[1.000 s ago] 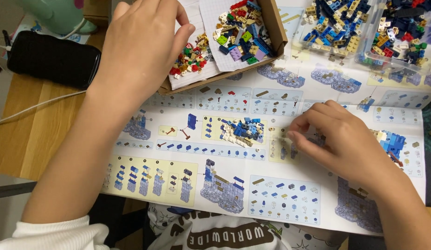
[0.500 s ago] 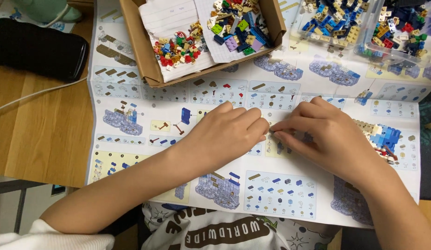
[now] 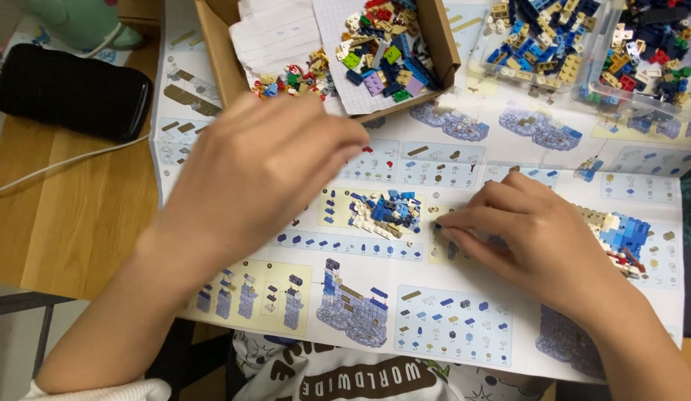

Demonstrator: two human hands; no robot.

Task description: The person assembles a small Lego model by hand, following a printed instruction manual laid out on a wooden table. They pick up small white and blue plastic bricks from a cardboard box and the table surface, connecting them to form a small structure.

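The left hand is hovering blurred above the instruction sheet, fingers loosely curled; whether it is holding a piece cannot be told. It is covering part of the sheet and the near edge of the cardboard box. The right hand is resting on the sheet with its fingertips pinched together against the paper; anything small between them is too tiny to make out. Just left of those fingertips, a small pile of blue and tan bricks is lying on the sheet. The box is holding mixed coloured bricks on folded paper. Two clear plastic trays of bricks are being cut off at the upper right. A black case is sitting on the wooden table, beside a white cable.
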